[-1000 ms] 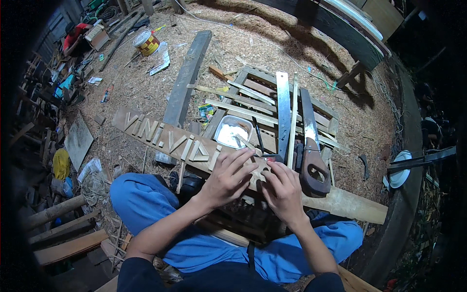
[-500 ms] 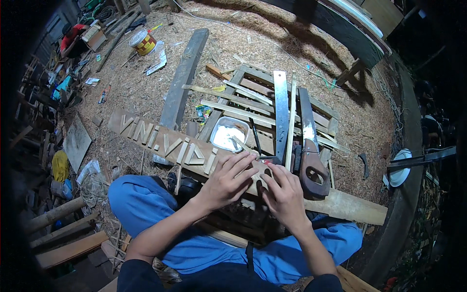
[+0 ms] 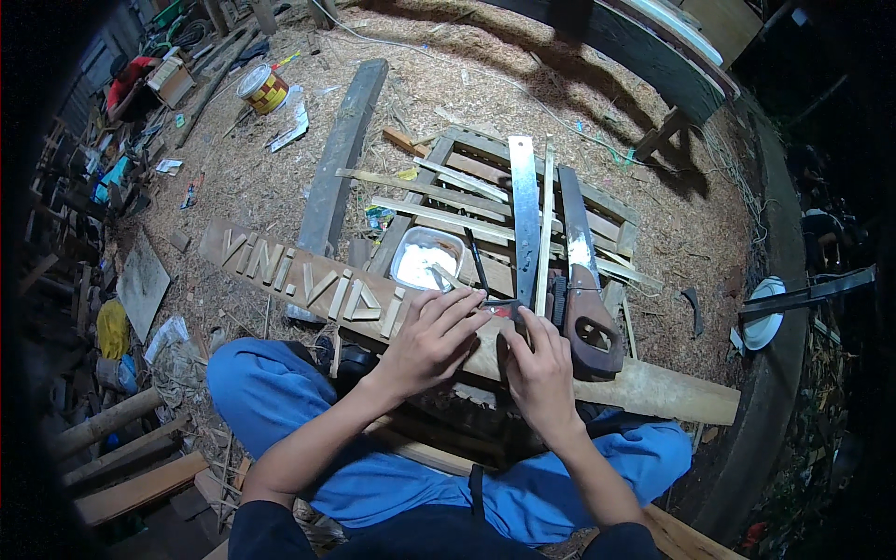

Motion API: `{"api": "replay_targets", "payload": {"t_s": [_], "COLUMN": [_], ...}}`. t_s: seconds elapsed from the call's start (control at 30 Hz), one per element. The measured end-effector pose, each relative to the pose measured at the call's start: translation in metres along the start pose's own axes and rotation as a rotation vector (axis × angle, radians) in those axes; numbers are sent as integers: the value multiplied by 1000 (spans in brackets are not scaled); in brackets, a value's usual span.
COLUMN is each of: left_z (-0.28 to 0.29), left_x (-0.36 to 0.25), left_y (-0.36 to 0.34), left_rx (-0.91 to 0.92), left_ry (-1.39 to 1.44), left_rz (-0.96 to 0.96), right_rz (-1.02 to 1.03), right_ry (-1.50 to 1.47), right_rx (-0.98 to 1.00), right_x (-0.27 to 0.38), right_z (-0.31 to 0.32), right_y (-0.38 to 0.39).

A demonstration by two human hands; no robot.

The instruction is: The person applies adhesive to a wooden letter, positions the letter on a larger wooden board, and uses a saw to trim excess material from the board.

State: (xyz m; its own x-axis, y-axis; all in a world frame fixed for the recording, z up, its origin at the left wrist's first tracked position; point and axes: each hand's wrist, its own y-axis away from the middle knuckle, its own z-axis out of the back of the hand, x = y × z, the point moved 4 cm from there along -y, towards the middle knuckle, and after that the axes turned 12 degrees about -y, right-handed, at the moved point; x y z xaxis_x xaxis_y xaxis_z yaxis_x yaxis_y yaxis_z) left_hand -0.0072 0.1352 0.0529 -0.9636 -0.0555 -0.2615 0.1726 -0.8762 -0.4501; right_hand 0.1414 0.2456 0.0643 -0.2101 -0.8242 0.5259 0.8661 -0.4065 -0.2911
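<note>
A long wooden board (image 3: 644, 392) lies across in front of me, with thin wooden strips (image 3: 313, 280) arranged in letter shapes on its left part. My left hand (image 3: 434, 336) rests over the board's middle, fingers bent and close together, tips pointing right. Facing it, my right hand (image 3: 539, 373) has its fingers curled down, thumb and forefinger close together. Both sets of fingertips meet near a small red spot; what they grip is hidden. Just beyond my left hand is a plastic tub (image 3: 397, 250) of white paste with a stick in it.
Beyond the board, a handsaw (image 3: 590, 336), a metal straightedge (image 3: 524, 215), a black pencil-like stick (image 3: 475, 252) and loose strips lie on a slatted wooden frame (image 3: 583, 196). A thick beam (image 3: 345, 159) and a bucket (image 3: 263, 91) are farther off. One person in red (image 3: 126, 89) sits far left.
The view has shifted slightly, moving the tools and board a little left. My right fingers have drawn in and curl more; my left hand stays nearly in place.
</note>
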Motion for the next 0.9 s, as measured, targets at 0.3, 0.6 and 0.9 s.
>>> {"api": "replay_targets", "payload": {"t_s": [0.3,0.6,0.9], "left_z": [2,7,7], "left_x": [1,-6,-30], "left_y": [-2,-3,3], "left_rx": [-75,-77,-125], "left_ry": [-12,-8,-43], "left_rz": [-15,-34,-178], "right_rz": [19,-14,85], "right_ry": [-165,-274,-335], "right_rx": [-76,-163,-369], "right_x": [-1,1,10], "right_z": [6,16,27], "right_y": [-1,3,5]}}
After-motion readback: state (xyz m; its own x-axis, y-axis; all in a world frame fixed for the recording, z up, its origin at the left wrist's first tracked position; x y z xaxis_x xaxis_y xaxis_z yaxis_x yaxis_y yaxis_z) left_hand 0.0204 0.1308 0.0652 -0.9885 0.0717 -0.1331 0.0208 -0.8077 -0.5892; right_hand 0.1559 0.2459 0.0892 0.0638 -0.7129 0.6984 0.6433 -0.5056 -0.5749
